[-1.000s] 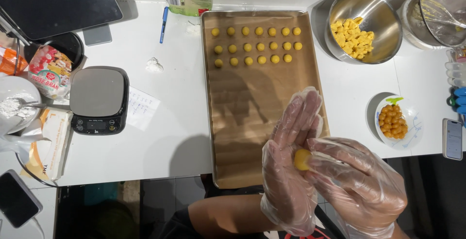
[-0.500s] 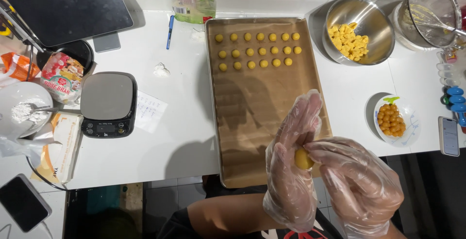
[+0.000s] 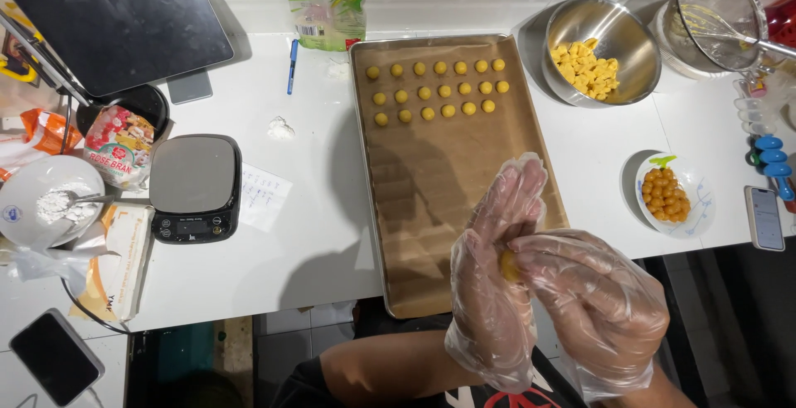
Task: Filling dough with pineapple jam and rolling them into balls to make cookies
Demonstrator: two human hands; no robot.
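Note:
Both hands wear loose clear plastic gloves. My left hand (image 3: pixel 496 275) is flat and upright, and my right hand (image 3: pixel 599 304) presses against its palm. Between them sits a small yellow dough ball (image 3: pixel 508 265). The hands hover over the near right corner of a paper-lined baking tray (image 3: pixel 431 201). Three rows of yellow dough balls (image 3: pixel 437 90) lie at the tray's far end. A steel bowl of yellow dough pieces (image 3: pixel 587 66) stands right of the tray. A small white dish of orange balls (image 3: pixel 663 194) lies near my right hand.
A digital kitchen scale (image 3: pixel 195 186) and a paper note lie left of the tray. A bowl of white powder with a spoon (image 3: pixel 48 202), packets and a black tablet (image 3: pixel 116 18) fill the left side. A sieve over a bowl (image 3: pixel 717 10) and a phone (image 3: pixel 765 217) are at right.
The palms stay pressed together around the dough ball, shifting slightly against each other. The view has drifted a little; nothing on the table has moved.

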